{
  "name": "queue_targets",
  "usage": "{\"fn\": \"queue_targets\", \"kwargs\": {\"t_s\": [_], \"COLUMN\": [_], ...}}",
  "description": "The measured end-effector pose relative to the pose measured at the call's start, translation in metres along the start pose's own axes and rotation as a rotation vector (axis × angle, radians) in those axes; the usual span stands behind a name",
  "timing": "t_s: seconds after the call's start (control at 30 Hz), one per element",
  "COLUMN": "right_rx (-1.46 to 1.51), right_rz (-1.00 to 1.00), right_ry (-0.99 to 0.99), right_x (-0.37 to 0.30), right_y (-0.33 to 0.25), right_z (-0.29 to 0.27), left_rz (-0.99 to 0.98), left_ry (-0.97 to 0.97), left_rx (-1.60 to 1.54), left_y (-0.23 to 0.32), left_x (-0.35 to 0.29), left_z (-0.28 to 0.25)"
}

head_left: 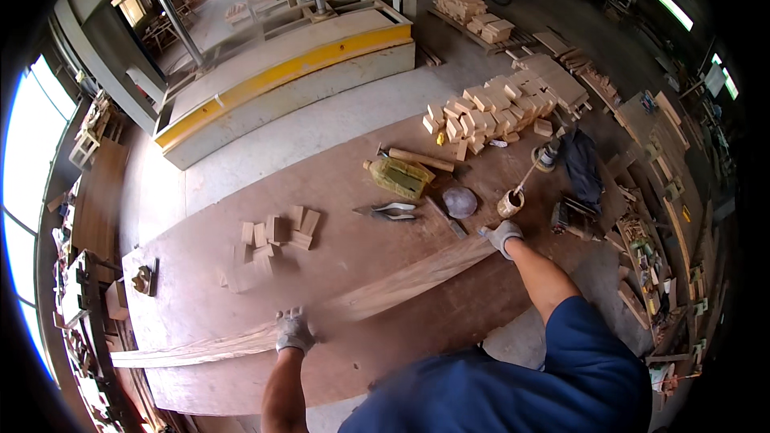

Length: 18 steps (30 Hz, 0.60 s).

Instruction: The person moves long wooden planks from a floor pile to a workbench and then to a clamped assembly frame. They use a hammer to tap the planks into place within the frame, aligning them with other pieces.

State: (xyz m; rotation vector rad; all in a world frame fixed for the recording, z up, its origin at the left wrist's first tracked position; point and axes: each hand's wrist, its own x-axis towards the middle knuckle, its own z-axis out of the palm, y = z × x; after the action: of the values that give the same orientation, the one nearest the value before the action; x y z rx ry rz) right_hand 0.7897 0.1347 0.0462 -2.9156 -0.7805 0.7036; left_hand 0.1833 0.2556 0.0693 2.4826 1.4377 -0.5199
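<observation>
Long board (pixel 417 276) lies across counter (pixel 377 246), nothing visibly fixed on. Left hand (pixel 293 329) on its middle, right hand (pixel 503 236) at right end; can't tell grip closure. Blocks (pixel 278 228) loose, apart; looks early.

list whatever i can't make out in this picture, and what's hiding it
Head view: underside of the long wooden board, hidden by its own upper face.
Head view: exact count of the small wooden blocks, the nearer ones lost in blur.
Head view: palm of the left hand, hidden by the back of its glove.
Head view: part of the table's near edge, covered by the blue-shirted torso.
</observation>
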Motion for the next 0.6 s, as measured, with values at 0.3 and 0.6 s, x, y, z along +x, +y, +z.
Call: {"fn": "queue_targets", "kwargs": {"t_s": [0.3, 0.6], "right_rx": [-0.005, 0.132], "right_rz": [-0.008, 0.049], "right_ry": [-0.018, -0.03], "right_x": [-0.001, 0.001], "right_y": [-0.003, 0.005], "right_z": [-0.003, -0.02], "left_rz": [0.024, -0.056], "left_ry": [0.031, -0.046], "left_rx": [-0.073, -0.033], "left_y": [-0.005, 0.006], "left_x": [0.017, 0.009], "left_z": [-0.004, 0.005]}}
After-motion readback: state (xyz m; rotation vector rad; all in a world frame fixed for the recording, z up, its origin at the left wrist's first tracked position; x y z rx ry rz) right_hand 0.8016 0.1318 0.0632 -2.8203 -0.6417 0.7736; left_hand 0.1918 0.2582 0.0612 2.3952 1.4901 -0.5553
